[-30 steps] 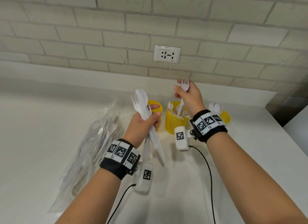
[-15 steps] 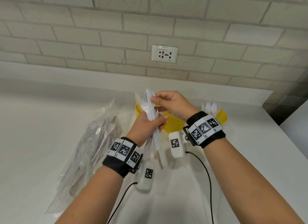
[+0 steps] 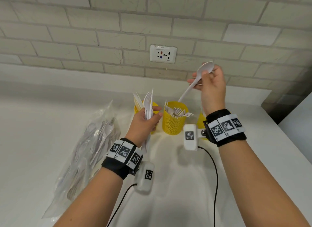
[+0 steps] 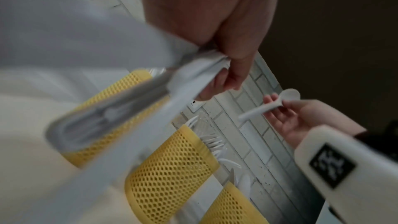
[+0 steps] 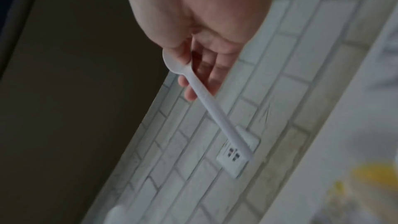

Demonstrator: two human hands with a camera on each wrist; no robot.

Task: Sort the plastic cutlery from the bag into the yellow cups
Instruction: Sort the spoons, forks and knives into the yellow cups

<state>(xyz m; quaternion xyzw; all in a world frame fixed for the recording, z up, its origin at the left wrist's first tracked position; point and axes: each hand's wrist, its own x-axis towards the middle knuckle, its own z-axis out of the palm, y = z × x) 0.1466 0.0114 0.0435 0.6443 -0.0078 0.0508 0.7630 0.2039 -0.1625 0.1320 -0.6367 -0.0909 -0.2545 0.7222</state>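
Wall socket [image 3: 163, 54] – on brick wall [image 3: 67, 32] – above white counter [image 3: 42, 125]

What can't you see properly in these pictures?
- Third yellow cup: head view, mostly hidden behind the right hand and its wrist camera.
- Cutlery bundle in the left hand: left wrist view blurs it, so the pieces can't be counted.
- Bag: head view, contents too hazy through the plastic to sort by type.
- Spoon: thumb covers part of its bowl in the right wrist view.

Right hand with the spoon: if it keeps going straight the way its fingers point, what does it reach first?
Probably the brick wall. The right hand holds the spoon raised above the yellow cups, and nothing shows between fingertips and bricks, though depth is hard to judge.
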